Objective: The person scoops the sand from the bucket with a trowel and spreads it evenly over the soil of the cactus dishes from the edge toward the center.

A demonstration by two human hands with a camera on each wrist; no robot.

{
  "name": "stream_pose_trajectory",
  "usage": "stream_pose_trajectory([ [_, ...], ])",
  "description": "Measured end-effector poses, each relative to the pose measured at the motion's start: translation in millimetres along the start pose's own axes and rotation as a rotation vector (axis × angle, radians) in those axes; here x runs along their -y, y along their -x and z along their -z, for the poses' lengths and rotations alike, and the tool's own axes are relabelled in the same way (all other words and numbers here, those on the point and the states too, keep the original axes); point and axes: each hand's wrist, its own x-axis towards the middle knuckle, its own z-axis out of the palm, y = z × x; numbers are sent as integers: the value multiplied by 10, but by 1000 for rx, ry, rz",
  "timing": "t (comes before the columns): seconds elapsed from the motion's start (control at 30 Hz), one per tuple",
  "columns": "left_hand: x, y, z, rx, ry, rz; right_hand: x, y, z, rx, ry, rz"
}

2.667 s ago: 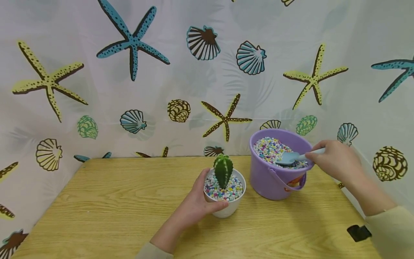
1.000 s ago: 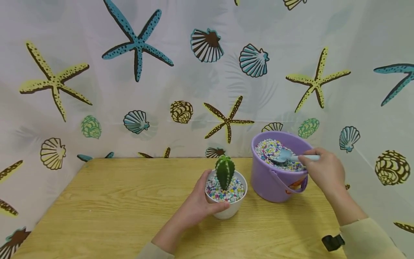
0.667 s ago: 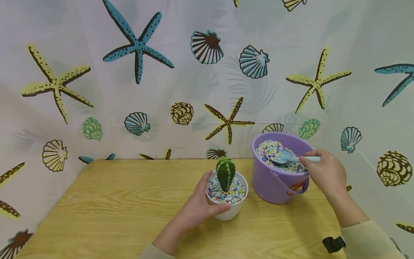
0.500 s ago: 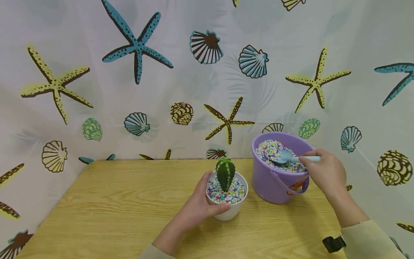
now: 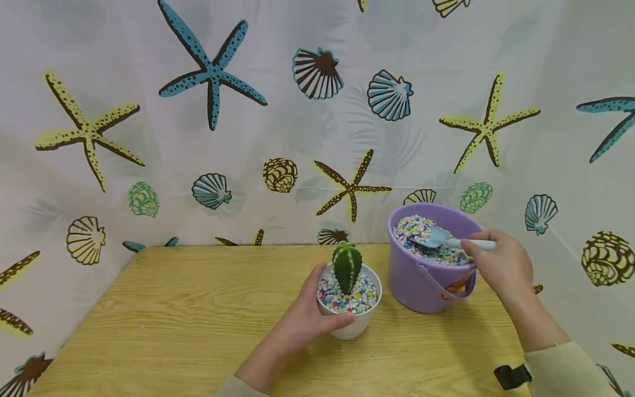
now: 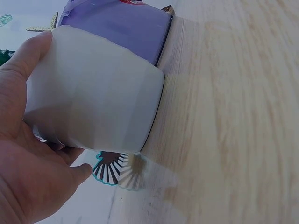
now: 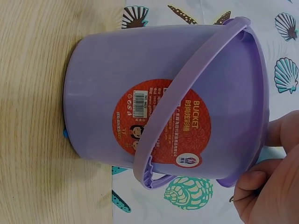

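Note:
My left hand (image 5: pixel 310 317) grips a white pot (image 5: pixel 354 325) from its left side, the thumb across the front. In the left wrist view the pot (image 6: pixel 98 88) stands on the table. A green cactus (image 5: pixel 346 269) rises from multicoloured pebbles (image 5: pixel 359 295) in it. My right hand (image 5: pixel 503 267) pinches the handle of a light blue toy shovel (image 5: pixel 436 238). The shovel's blade lies at the surface of similar pebbles (image 5: pixel 414 226) inside a purple bucket (image 5: pixel 416 281). In the right wrist view the fingers (image 7: pixel 252 184) are by the bucket's rim and the shovel is hidden.
The wooden table (image 5: pixel 188 314) extends left of the pot. A curtain (image 5: pixel 278 121) printed with starfish and shells hangs behind and along the sides. The bucket's handle (image 7: pixel 187 84) hangs down its side, over a red label (image 7: pixel 140 107). A black strap piece (image 5: pixel 511 376) sits by the right sleeve.
Since the earliest frame, the right hand has moved slightly left and down, carrying the shovel blade leftward over the pebbles. The latest frames differ very little. The left hand keeps its grip on the pot.

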Motion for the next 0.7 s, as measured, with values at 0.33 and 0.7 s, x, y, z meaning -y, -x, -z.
stream_pose_trajectory([
  [0.33, -2, 17, -7, 1, 11, -6, -12, 31, -19, -8, -99, -28],
  [0.7, 20, -22, -5, 1, -1, 20, -48, 27, -63, -72, -217, -40],
])
